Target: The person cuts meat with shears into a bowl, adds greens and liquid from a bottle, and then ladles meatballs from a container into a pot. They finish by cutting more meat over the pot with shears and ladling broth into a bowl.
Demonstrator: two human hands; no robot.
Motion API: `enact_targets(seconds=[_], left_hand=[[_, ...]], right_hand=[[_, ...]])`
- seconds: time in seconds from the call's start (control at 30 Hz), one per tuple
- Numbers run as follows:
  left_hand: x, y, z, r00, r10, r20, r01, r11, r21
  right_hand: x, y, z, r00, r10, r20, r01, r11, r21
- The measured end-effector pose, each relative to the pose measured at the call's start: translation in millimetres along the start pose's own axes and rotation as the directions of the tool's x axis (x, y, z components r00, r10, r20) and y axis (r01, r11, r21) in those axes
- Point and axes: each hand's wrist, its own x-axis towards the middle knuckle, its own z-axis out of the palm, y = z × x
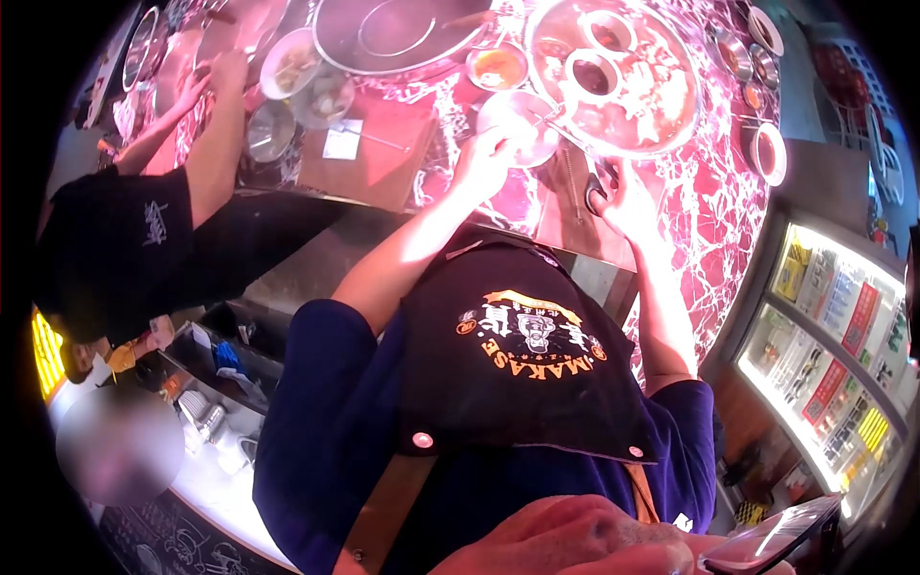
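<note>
My left hand [482,165] is closed at the near-left side of a small pale bowl [525,144], its fingers pinched at the rim. Glare hides the bowl's contents. My right hand [628,203] is closed around the black handle of what look like scissors [592,192], whose front part points towards the bowl. Beyond both hands lies a large round tray [623,153] with pale food pieces. Two cups of dark sauce [592,77] stand in it. A small bowl of orange sauce [497,69] sits just left of the tray.
A large round pan [398,67] stands at the back, left of the tray. On a brown board [383,182] lies a white card [342,141]. At left, a co-worker's arms [216,125] reach over the counter among several bowls. A lit display fridge [824,345] stands at right.
</note>
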Motion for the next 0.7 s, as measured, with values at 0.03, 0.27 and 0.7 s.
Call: enact_targets(seconds=[0.03, 0.27, 0.7], left_hand=[[-4.8, 3.5, -10.0, 0.997, -0.076, 0.016, 0.077, 0.996, -0.053], [-24.5, -10.1, -53.4, 0.952, -0.299, -0.062, 0.290, 0.950, -0.116], [-36.7, -35.0, -59.7, 0.995, -0.082, -0.060, 0.092, 0.981, 0.170]], right_hand=[[1.1, -9.1, 5.0, 0.994, 0.082, 0.075, -0.084, 0.996, 0.019], [-26.1, -29.2, 0.6, 0.957, 0.126, 0.261, -0.114, 0.992, -0.058], [-10.0, -44.9, -21.5, 0.942, 0.163, 0.294, -0.105, 0.973, -0.203]])
